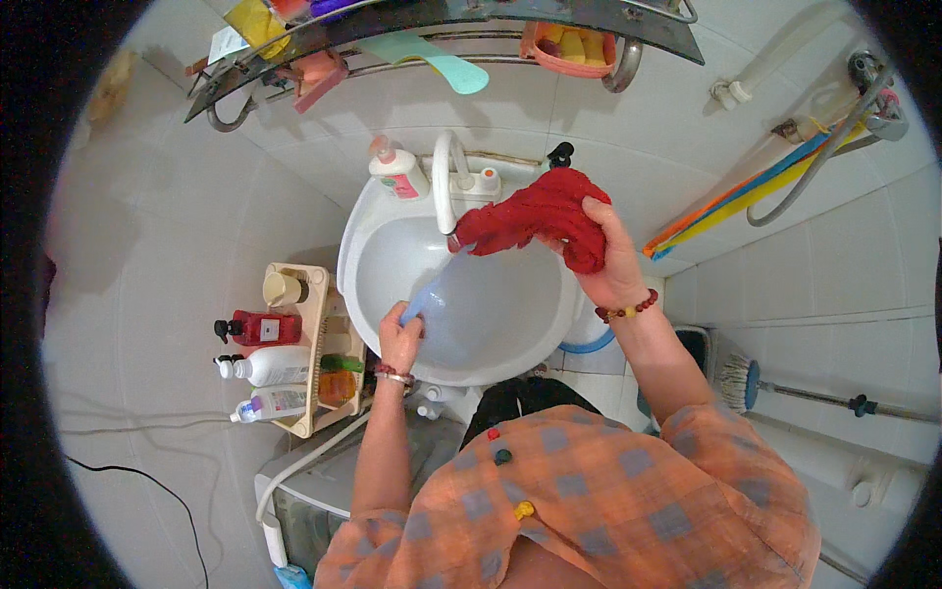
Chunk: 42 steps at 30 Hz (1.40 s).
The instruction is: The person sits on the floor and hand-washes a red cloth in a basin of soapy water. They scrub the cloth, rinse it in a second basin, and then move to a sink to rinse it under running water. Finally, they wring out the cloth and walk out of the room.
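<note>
My right hand (614, 258) holds a bunched red cloth (541, 213), raised over the right side of the white washbasin (352, 283). The cloth's left end touches or lies just beside the tip of the white faucet (442, 177). Low over the basin's left front, my left hand (402, 335) pinches a pale blue, thin item (428, 296). It stretches up from my fingers towards the spout; its exact kind cannot be made out. Whether water is running is unclear.
A pump soap bottle (399, 173) stands behind the basin. On the left, a cream plastic rack (318, 294) holds several bottles. A dark shelf (471, 16) spans the wall above. Brush (739, 383) and shower hose (802, 188) are at right.
</note>
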Available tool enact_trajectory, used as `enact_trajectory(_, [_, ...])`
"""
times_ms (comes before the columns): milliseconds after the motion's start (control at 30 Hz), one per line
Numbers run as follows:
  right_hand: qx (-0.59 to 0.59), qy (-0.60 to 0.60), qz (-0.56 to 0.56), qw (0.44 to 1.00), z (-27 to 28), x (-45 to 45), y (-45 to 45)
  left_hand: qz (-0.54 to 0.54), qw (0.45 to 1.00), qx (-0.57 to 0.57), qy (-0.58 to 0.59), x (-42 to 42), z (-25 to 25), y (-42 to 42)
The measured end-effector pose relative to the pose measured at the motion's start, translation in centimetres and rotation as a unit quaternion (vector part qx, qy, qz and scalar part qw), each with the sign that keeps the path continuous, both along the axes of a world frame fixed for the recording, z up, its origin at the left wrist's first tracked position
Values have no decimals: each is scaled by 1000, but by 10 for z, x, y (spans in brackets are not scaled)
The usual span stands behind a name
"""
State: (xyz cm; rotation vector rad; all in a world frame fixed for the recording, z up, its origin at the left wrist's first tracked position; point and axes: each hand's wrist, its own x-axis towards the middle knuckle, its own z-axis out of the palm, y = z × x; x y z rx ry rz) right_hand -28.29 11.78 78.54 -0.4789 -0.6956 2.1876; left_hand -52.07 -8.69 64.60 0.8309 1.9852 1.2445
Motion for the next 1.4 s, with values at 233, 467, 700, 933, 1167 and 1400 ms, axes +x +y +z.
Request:
enact_trajectory(233, [49, -6, -7, 999, 5, 5, 2, 129, 989, -7, -77, -26, 6, 21])
enact_trajectory(467, [-4, -86, 12, 996, -40, -18, -8, 254, 943, -2, -216, -58, -46, 12])
enact_trajectory(700, [528, -390, 71, 751, -125, -41, -76, 328, 871, -11, -366, -38, -81, 8])
enact_trajectory(933, [555, -429, 3, 713, -189, -111, -65, 327, 822, 66, -462, -37, -116, -15])
enact_trajectory(1167, [311, -485, -14, 817, -287, -92, 30, 338, 806, 50, -483, -27, -119, 5])
enact_trajectory(1400, [-26, -296, 71, 952, -199, -62, -48, 500, 708, 81, -493, -34, -121, -9])
